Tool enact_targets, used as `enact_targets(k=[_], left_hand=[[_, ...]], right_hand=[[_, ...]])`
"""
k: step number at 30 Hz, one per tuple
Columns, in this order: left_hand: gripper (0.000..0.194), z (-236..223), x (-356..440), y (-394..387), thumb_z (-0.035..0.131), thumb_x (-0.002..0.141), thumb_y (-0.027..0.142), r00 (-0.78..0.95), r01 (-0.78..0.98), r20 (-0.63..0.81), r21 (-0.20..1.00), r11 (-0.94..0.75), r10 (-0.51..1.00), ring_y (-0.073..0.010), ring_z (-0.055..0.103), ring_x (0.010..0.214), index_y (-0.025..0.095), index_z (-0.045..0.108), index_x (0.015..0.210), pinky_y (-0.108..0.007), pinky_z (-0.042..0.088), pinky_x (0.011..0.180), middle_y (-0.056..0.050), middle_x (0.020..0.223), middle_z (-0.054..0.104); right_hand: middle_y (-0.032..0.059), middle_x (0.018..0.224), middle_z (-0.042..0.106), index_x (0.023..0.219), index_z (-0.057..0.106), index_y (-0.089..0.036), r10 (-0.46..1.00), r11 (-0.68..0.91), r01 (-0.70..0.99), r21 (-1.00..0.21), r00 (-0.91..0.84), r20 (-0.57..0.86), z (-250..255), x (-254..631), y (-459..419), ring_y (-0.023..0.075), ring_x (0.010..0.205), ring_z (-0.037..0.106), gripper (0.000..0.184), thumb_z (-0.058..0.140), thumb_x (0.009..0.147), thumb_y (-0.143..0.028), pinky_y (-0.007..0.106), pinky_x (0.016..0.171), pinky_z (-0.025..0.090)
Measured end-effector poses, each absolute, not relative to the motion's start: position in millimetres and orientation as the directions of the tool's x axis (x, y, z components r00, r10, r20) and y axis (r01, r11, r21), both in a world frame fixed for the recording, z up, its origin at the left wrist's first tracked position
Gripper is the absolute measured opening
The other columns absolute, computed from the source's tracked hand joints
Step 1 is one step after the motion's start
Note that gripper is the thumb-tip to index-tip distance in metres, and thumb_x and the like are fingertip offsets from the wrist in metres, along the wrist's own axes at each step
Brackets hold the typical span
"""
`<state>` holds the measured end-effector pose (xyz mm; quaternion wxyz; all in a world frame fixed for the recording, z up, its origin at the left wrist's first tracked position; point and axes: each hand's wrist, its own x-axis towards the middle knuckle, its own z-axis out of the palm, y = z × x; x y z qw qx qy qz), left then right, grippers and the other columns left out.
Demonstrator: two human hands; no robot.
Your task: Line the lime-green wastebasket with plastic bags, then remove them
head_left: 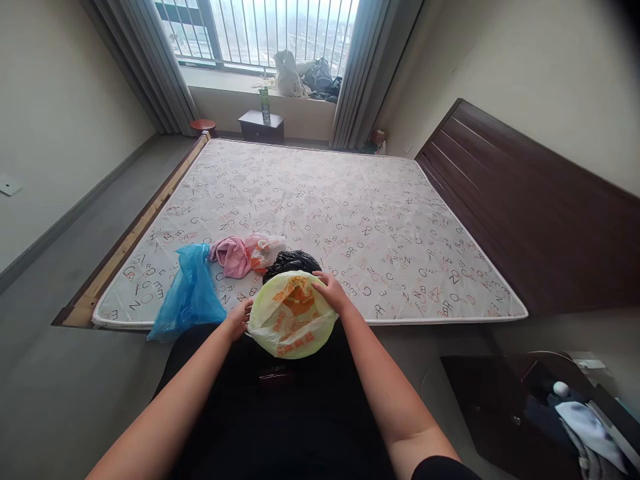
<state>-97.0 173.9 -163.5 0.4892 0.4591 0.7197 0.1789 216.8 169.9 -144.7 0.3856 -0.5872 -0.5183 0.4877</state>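
Observation:
A printed plastic bag (295, 317), translucent with orange print, lies over a round light-green basin-like thing (270, 352) in front of my body. My left hand (239, 320) grips its left edge, the fingers partly hidden behind it. At the upper right edge, my right hand (330, 291) holds on with fingers bent over the rim. Just behind it on the mattress is a black plastic bag (294, 262). To the left lie a white and orange plastic bag (265, 250), a pink towel (233, 257) and a crumpled blue plastic bag (190, 297).
The letter-patterned mattress (320, 200) spreads ahead, with a dark wooden headboard (520, 167) at right. A dark nightstand (480, 393) with clothing on it stands at lower right. Near the window are another nightstand (261, 120) holding a green bottle (265, 104) and a red stool (203, 125).

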Motion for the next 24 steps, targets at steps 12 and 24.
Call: enact_targets(k=[12,24], left_hand=[[0.043,-148,6,145,0.056,0.094,0.025,0.676,0.65,-0.154,0.587,-0.483,0.721,-0.0354,0.043,0.146,0.023,0.065,0.136,-0.05,0.033,0.122,-0.014,0.15,0.056],[0.051,-236,29,188,0.068,0.086,0.04,0.536,0.829,-0.497,0.463,-0.314,0.682,-0.048,0.026,0.153,0.021,0.069,0.134,-0.069,0.028,0.116,-0.017,0.159,0.047]], right_hand=[[0.0153,0.152,0.055,0.151,0.048,-0.017,0.935,-0.188,0.111,-0.976,0.325,-0.143,-209,169,86,0.0286,0.141,0.052,0.067,0.049,0.095,-0.054,0.049,0.118,0.041],[0.0073,0.153,0.055,0.152,0.045,-0.027,0.861,-0.373,0.019,-0.927,0.379,-0.339,-205,169,102,0.0238,0.141,0.052,0.062,0.057,0.093,-0.038,0.043,0.12,0.038]])
